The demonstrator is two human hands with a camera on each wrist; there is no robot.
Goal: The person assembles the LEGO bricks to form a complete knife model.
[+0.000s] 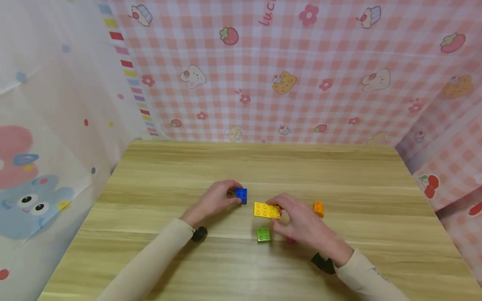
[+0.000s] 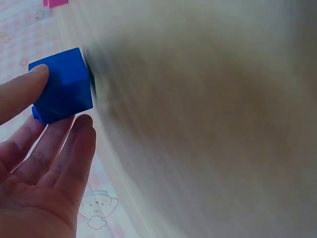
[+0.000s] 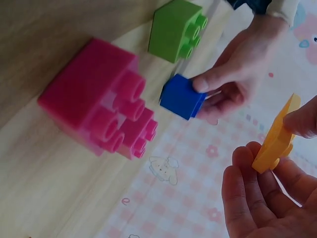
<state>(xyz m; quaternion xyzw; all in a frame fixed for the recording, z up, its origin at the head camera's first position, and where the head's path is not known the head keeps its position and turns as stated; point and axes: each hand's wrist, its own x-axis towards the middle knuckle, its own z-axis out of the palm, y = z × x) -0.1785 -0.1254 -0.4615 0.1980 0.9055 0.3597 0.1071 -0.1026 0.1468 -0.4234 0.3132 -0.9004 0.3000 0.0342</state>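
My left hand [image 1: 216, 198] pinches a blue toy building block [image 1: 242, 196] between thumb and fingers. In the left wrist view the thumb lies on one face of the blue block [image 2: 64, 87], fingertips on the opposite side. With thumb and fingertips, my right hand [image 1: 301, 218] grips a flat yellow block [image 1: 267, 210] by its right end, studs up. A lime green block [image 1: 263, 235] sits on the table just in front of the yellow one. Two pink blocks [image 3: 89, 94] show in the right wrist view; my right hand mostly covers them in the head view.
An orange block [image 1: 318, 208] lies on the wooden table [image 1: 188, 163], right of my right hand. Patterned cloth [image 1: 263, 83] hangs behind the table and on both sides. Dark straps [image 1: 199, 234] sit at the wrists.
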